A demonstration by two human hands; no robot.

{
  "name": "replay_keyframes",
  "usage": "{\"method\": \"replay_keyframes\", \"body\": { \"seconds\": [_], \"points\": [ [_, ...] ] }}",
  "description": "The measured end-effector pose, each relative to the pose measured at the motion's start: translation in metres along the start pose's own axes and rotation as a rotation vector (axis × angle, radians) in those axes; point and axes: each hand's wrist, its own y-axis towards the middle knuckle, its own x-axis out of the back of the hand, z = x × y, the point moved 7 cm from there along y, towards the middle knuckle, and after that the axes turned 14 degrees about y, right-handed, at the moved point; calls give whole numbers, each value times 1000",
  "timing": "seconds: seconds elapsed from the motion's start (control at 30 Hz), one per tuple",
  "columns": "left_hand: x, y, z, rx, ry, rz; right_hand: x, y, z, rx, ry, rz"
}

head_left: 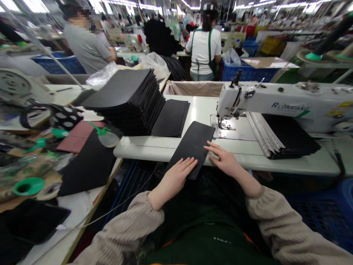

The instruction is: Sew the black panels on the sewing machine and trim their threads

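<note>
A black panel [193, 141] with small holes lies slanted across the front edge of the white sewing table [149, 147], its far corner close to the needle area of the sewing machine [275, 99]. My left hand [176, 175] rests flat on the panel's near left part, fingers stretched out. At the panel's right edge, my right hand [222, 158] has its fingers spread, the fingertips touching the edge. Left of the panel lie a few flat black pieces [171, 117] beside a tall stack of black panels [127, 99].
Under the machine arm sits a pile of black and white-edged pieces [284, 136]. A cluttered side table at left holds a clear bottle [107, 138] and a green spool [29, 186]. Blue basket [328, 209] at lower right. Two people work beyond the table.
</note>
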Motion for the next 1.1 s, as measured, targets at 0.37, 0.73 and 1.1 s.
{"method": "replay_keyframes", "body": {
  "seconds": [0.37,0.73,1.1],
  "points": [
    [95,-47,66,633,-1214,-108,90,1,53,-189,61,95],
    [103,-45,79,682,-1330,-89,105,-2,65,-239,82,124],
    [113,-24,79,635,-1291,-50,120,-5,42,-293,179,23]
  ]
}}
